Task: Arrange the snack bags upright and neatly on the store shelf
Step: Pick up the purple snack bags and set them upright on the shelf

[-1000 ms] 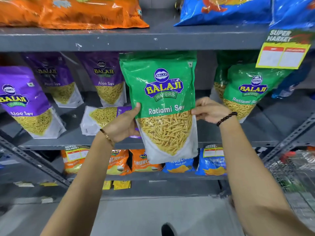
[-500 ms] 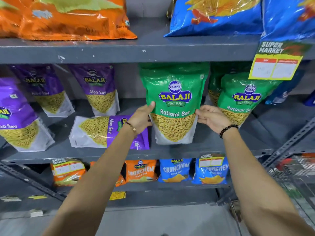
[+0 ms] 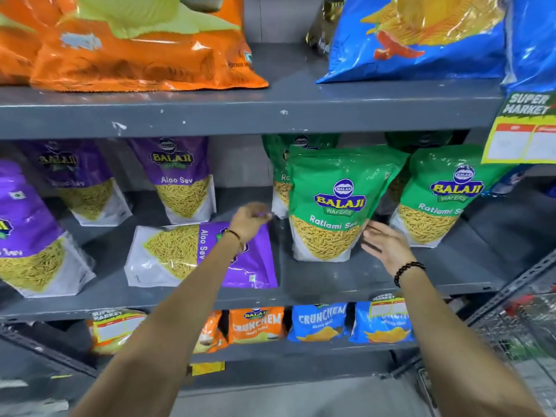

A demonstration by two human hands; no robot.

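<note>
Middle shelf (image 3: 361, 284) is taken as reference. Green Ratlami Sev bag (image 3: 334, 206) is stood upright on it, right of centre, base seated on the shelf surface, top leaning slightly back against a second green bag (image 3: 281, 176) behind it. A third green bag (image 3: 442, 200) is stood just beside it to the right, edges near or touching; contact cannot be confirmed.

Right hand (image 3: 386, 246) is held open at the bag's lower right edge, palm turned inward, fingers spread wide and loosely extended, nothing gripped. Fingertips are seen at or just off the bag's edge; contact cannot be told.

Left hand (image 3: 251, 219) is positioned left of the green bag, above the top end of a purple Aloo Sev bag (image 3: 192, 254) lying flat on its side on the same shelf. Fingers are curled narrow; motion blur is present, so a grip on the purple bag cannot be told.

Further purple Aloo Sev bags (image 3: 180, 179) are stood upright toward the left and rear of the shelf. Orange (image 3: 255, 325) and blue Crunchem packs (image 3: 320, 322) are seen on the shelf below.
</note>
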